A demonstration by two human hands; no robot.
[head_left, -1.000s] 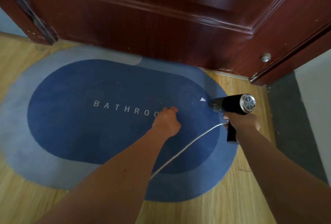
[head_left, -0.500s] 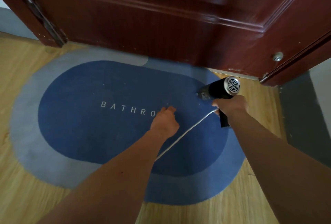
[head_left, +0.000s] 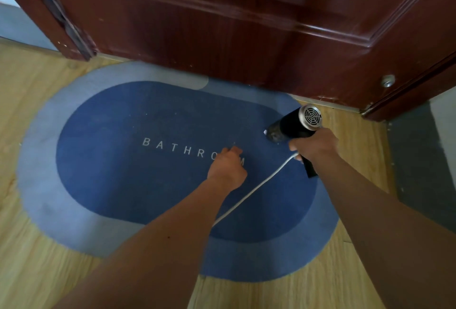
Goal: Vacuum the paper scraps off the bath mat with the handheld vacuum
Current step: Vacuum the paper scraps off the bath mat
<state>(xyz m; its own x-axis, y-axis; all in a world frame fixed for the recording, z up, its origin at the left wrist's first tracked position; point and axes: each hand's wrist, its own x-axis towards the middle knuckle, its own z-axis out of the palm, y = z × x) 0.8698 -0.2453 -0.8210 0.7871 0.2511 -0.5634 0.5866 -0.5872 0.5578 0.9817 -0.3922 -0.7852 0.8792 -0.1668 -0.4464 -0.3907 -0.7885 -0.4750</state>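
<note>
Right hand (head_left: 313, 147) is gripping the handheld vacuum (head_left: 294, 124), its nozzle touching a white paper scrap (head_left: 265, 132) at the bath mat's (head_left: 111, 160) right end. Left hand (head_left: 228, 166), fingers curled and empty, is resting mid-mat. Pickup appears under way; the next move calls for sweeping the nozzle leftwards

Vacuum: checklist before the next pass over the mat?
1. Grip: right hand holds the vacuum by its handle: ok.
2. Aim: the nozzle tip meets a white scrap on the mat: ok.
3. Left hand rests on the mat, apart from the nozzle: ok.
4. Cord lies across the mat beside the left arm and may drag: not ok.
5. Other scraps left: only faint specks, too small to judge: cannot tell.
6. Suction running: cannot tell.
</note>
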